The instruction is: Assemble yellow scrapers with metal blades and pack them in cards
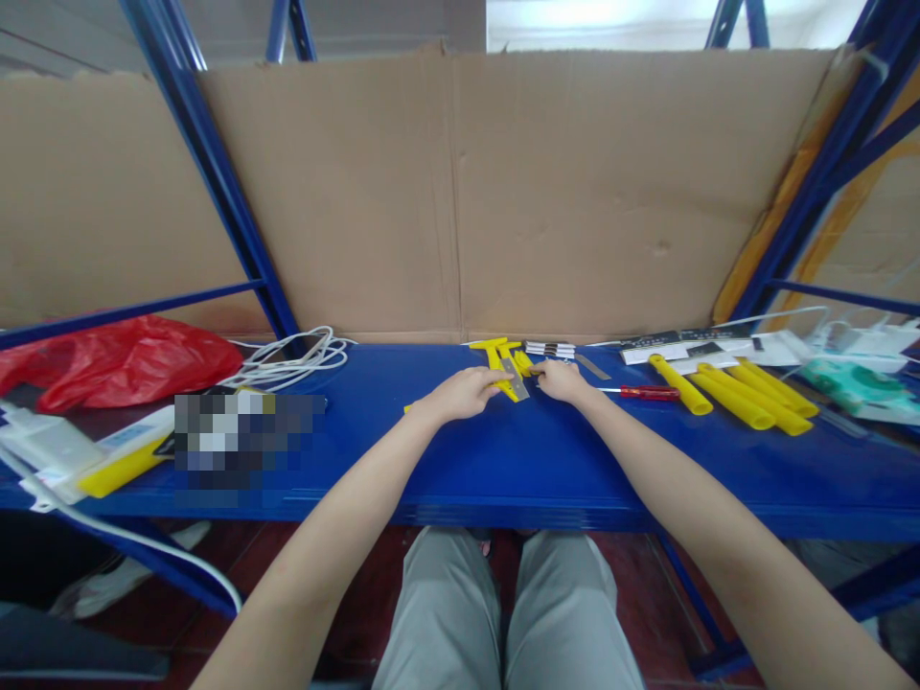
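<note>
On the blue table, my left hand (467,391) is closed on a yellow T-shaped plastic piece (494,353), which looks like a scraper head. A flat metal blade (516,381) lies against it, just beyond my fingertips. My right hand (563,381) is a little to the right, its fingers pinched together. What they hold is hidden. Small yellow parts (523,364) sit between the two hands. A screwdriver (647,393) with a red handle lies beside my right hand. Behind that hand are a stack of wrapped blades (550,349) and a loose metal strip (592,366).
Several yellow tubes (733,398) and black-and-white packs (682,345) lie at the right, by a green-and-white packet (855,385). To the left are a red plastic bag (129,359), coiled white cable (309,353) and a power strip (136,431). Cardboard (575,192) stands behind the table (517,470).
</note>
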Demonstrator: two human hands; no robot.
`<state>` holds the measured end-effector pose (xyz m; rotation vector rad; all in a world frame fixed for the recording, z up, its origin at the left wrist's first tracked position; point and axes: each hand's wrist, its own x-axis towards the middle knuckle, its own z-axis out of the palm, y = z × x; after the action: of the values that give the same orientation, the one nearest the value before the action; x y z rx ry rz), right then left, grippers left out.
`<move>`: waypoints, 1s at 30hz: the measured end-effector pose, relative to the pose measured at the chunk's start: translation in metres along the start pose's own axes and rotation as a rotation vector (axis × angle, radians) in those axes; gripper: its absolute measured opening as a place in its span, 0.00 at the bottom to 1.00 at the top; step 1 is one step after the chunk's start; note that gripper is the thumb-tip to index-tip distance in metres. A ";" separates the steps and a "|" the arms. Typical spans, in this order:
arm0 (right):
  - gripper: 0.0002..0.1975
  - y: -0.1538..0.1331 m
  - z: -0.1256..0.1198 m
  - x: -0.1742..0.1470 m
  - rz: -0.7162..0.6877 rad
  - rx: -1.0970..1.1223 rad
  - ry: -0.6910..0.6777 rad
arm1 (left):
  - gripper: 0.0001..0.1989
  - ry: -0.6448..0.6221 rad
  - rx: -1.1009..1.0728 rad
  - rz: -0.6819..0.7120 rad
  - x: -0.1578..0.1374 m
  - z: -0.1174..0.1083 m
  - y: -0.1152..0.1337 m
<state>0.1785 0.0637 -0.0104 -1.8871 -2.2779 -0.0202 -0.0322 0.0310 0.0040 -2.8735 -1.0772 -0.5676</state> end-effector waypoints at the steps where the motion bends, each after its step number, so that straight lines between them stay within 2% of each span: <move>1: 0.24 0.000 0.000 0.000 -0.002 0.006 -0.001 | 0.19 -0.002 0.001 -0.005 0.000 0.000 0.001; 8: 0.25 -0.003 -0.002 0.000 -0.016 0.011 -0.051 | 0.19 -0.013 -0.012 -0.004 0.000 -0.001 0.004; 13: 0.24 -0.006 -0.004 -0.002 -0.062 -0.049 -0.002 | 0.19 -0.020 -0.013 0.000 0.000 0.001 0.002; 17: 0.20 -0.008 -0.004 -0.003 -0.033 -0.064 0.048 | 0.19 -0.017 -0.015 0.020 0.001 0.002 0.000; 22: 0.17 -0.008 -0.005 -0.004 0.008 -0.032 0.093 | 0.20 -0.016 -0.008 0.014 0.000 0.003 -0.002; 30: 0.17 -0.007 0.002 -0.001 -0.001 0.077 0.048 | 0.19 -0.015 -0.020 0.002 0.000 0.003 -0.001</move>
<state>0.1711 0.0616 -0.0115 -1.8275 -2.2154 0.0220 -0.0319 0.0326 0.0014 -2.9005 -1.0766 -0.5611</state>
